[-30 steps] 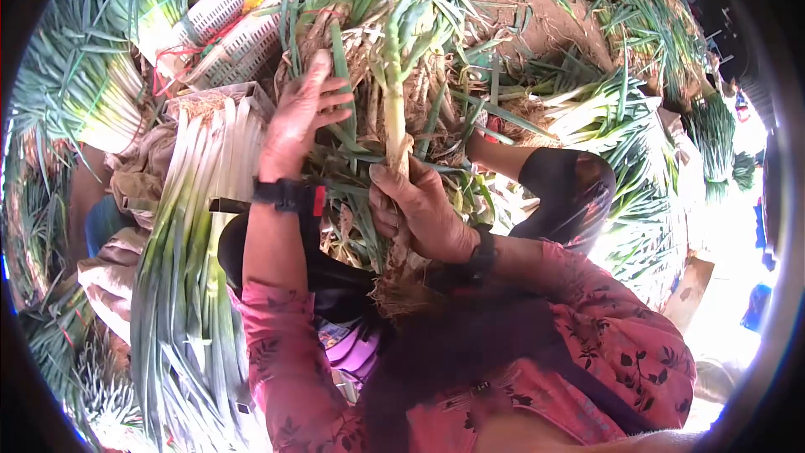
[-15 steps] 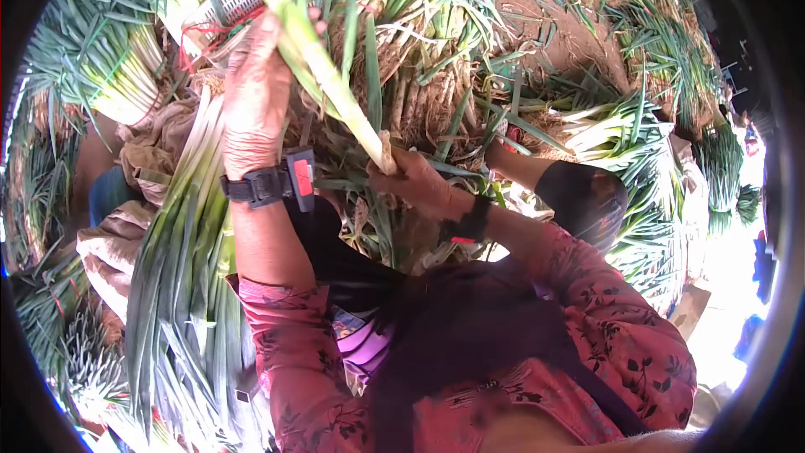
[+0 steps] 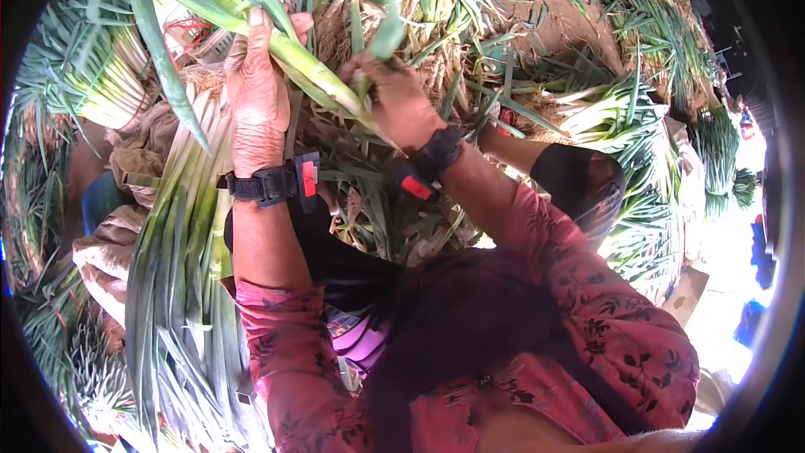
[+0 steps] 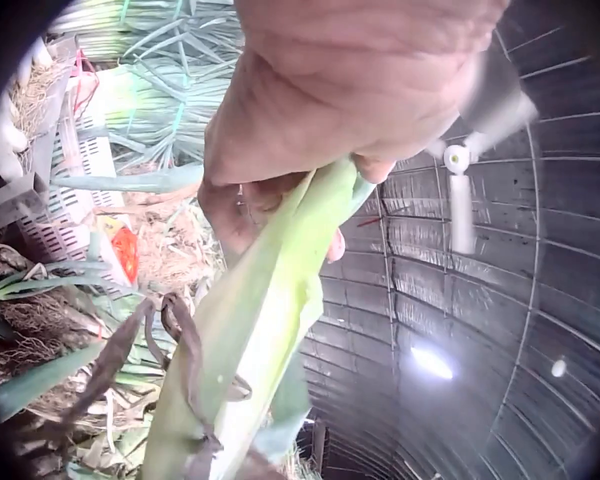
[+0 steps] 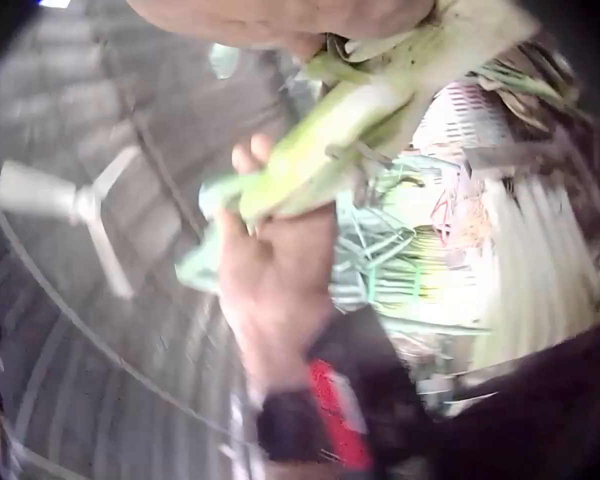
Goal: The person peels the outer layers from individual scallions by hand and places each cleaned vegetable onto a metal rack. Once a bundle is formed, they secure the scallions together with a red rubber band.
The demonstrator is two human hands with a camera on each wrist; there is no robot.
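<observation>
A large green onion [image 3: 310,67] slants across the front of the person, its leaves at the upper left and its pale stalk running down to the right. The left hand [image 3: 258,105] grips it where the leaves begin, thumb along one side. Lower on the stalk, the right hand [image 3: 398,105] has its fingers curled round a loose green outer leaf [image 3: 387,38] that sticks up from it. In the left wrist view, brown withered strips [image 4: 185,340] hang on the stalk. The right hand [image 5: 290,18] covers part of the stalk in the right wrist view.
Trimmed green onions [image 3: 189,226] lie in a stack beside the left arm. Untrimmed ones with roots [image 3: 436,50] are heaped ahead, and more bundles [image 3: 620,126] lie to the right. Peeled leaf scraps [image 3: 402,210] cover the ground between the legs. A white basket [image 4: 65,190] stands at the far left.
The left hand, open beside the onion a second ago, now grips it near the leaves. The onion has tilted to the upper left. The right hand has moved from its root end up the stalk.
</observation>
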